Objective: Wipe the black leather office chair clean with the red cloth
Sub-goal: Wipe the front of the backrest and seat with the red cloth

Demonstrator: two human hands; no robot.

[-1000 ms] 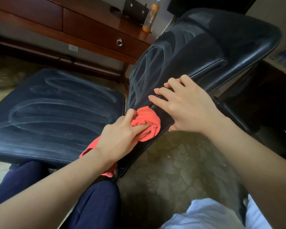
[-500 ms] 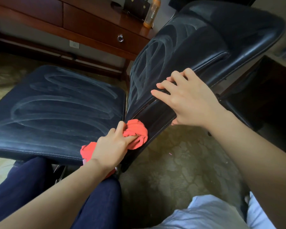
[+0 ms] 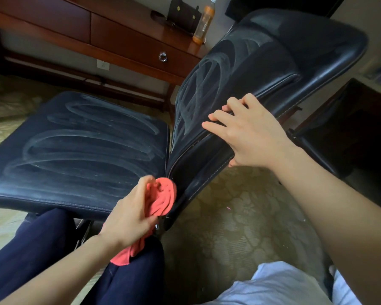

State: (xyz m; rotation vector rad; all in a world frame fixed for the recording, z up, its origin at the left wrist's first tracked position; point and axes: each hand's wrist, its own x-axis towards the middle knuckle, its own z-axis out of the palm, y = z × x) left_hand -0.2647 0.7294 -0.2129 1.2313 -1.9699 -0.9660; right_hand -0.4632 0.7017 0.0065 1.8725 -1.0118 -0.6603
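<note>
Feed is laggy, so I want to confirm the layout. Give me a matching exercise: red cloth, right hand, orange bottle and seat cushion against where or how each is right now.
Things:
1 red cloth
2 right hand
3 orange bottle
4 seat cushion

Places or states:
A stands on the wooden desk
B streaked with pale wipe marks
C bunched in the left hand at the seat's rear corner
D rests on the side edge of the backrest

Pairs: 1-C; 2-D; 3-A; 4-B
</note>
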